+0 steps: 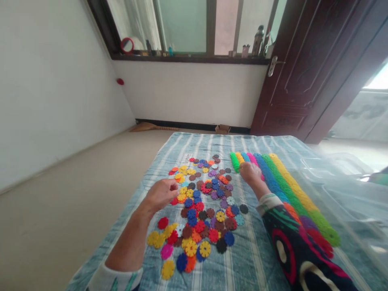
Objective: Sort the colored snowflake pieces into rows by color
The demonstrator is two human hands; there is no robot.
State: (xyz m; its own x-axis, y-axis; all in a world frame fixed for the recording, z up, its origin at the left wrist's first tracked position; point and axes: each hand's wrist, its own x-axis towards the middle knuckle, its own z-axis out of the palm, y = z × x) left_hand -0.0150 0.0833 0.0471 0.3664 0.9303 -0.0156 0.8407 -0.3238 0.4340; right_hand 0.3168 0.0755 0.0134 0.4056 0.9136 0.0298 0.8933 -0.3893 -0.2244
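Observation:
Many flat notched discs in red, yellow, blue, brown and other colours (199,215) lie scattered over a blue striped cloth (251,258). My left hand (162,194) is at the left edge of the scatter, its fingers curled together; what they hold, if anything, is hidden. To the right, discs are stacked on their sides in long rows, such as a yellow row (292,184) and a green row (283,182). My right hand (251,171) is closed over the far end of the shorter rows, beside a bright green row (234,161). Its fingertips are mostly hidden.
Clear plastic containers (348,194) stand at the right edge. Beyond the cloth are a white wall, a window sill (190,59) with small items, and a dark red door (297,68). A broom (145,127) lies on the floor.

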